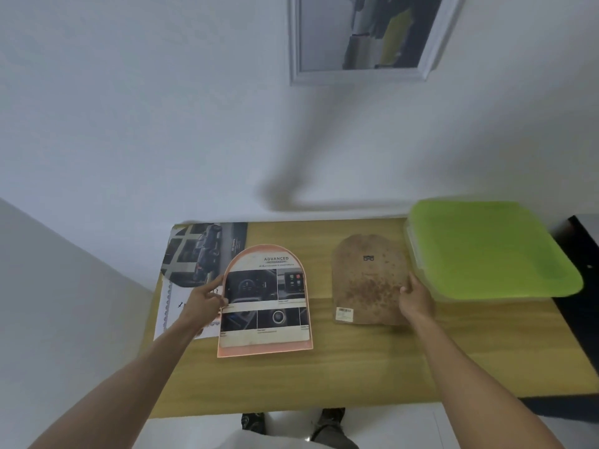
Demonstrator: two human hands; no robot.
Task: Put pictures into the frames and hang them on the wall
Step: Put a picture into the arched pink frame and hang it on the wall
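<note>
An arch-shaped orange frame [265, 303] lies flat on the wooden table [356, 367], with a car-dashboard picture in it. My left hand [205, 301] touches its left edge, fingers apart, forefinger pointing. To the right lies a brown arch-shaped backing board [368, 280], spotted, with a small label at its lower left. My right hand [416, 298] grips the board's right edge. On the wall above hangs a white-framed picture [366, 37].
A car brochure [204, 251] and white printed sheets [167, 314] lie at the table's left end, partly under the frame. A box with a green lid [486, 251] fills the back right corner. A dark object [583, 251] stands beyond it. My feet show below the table's front edge.
</note>
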